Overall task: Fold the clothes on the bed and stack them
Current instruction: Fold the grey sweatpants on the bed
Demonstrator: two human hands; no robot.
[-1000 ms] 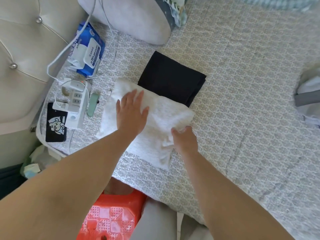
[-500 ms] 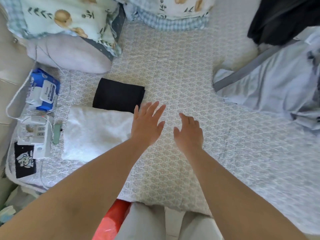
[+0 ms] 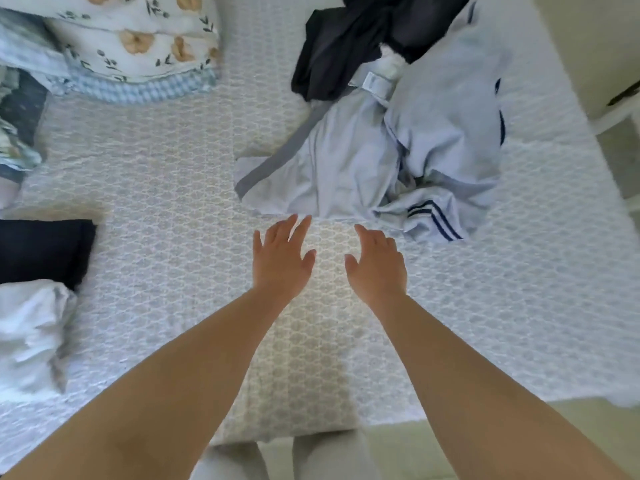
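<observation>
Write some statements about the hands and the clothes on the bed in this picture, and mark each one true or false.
1. Both hands, left hand and right hand, are open and hold nothing. True.
2. The light blue garment is neatly folded. False: it lies crumpled.
3. The folded black garment lies at the left, beside the white folded cloth. True.
4. The right hand grips a dark garment. False: that lies at the far side of the pile, untouched.
</observation>
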